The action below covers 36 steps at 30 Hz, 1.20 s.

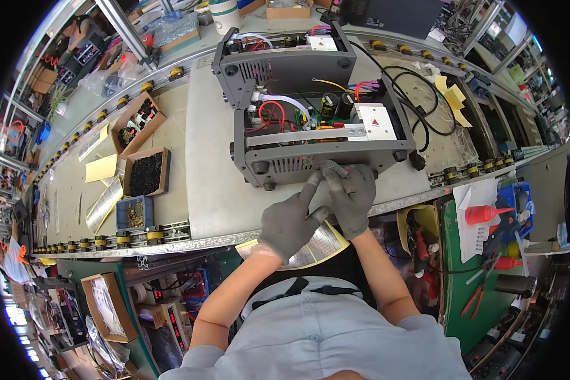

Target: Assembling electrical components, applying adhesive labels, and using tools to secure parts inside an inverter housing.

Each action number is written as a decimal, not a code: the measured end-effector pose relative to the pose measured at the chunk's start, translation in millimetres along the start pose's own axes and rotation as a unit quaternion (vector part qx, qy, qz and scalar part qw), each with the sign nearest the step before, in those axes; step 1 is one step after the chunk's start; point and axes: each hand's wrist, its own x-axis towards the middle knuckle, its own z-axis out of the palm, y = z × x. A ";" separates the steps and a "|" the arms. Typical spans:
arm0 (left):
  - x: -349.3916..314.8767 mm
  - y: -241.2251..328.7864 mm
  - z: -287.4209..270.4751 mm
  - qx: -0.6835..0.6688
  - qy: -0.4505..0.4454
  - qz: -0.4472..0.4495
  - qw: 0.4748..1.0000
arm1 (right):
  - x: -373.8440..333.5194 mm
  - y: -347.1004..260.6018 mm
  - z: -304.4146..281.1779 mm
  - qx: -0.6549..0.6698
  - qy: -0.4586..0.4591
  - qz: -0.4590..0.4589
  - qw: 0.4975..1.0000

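One open gray case (354,151) sits mid-frame, close to bench (218,212) edge, likely for easy reach; wiring faces up, second case (291,81) behind. Left hand (290,223) loosely open, index finger against case's near wall, perhaps steadying. Right hand (352,199) curled beside pale strip (335,168); cannot tell whether pinching it.

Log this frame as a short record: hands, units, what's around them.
left hand: grey-gloved, index finger out to near unit's side panel
right hand: grey-gloved, fingers at small grey strip on that panel; grip unclear
near unit: dark casing, top open, wiring exposed
far unit: similar, behind it
left side: cardboard box of black parts, blue bin
right side: black cable, looped
below hands: yellow-edged sheet
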 end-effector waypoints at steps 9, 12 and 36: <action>11.8 -1.2 0.2 0.017 0.127 0.031 0.991 | 1.5 -19.1 -13.8 0.009 -0.089 0.100 0.991; 16.6 8.7 -3.8 0.075 0.121 0.012 0.990 | -3.2 -27.4 -29.8 0.011 -0.122 0.081 0.989; 47.4 12.9 11.8 -0.106 -0.305 0.037 0.946 | 55.1 -7.2 -41.4 0.209 -0.324 0.212 0.898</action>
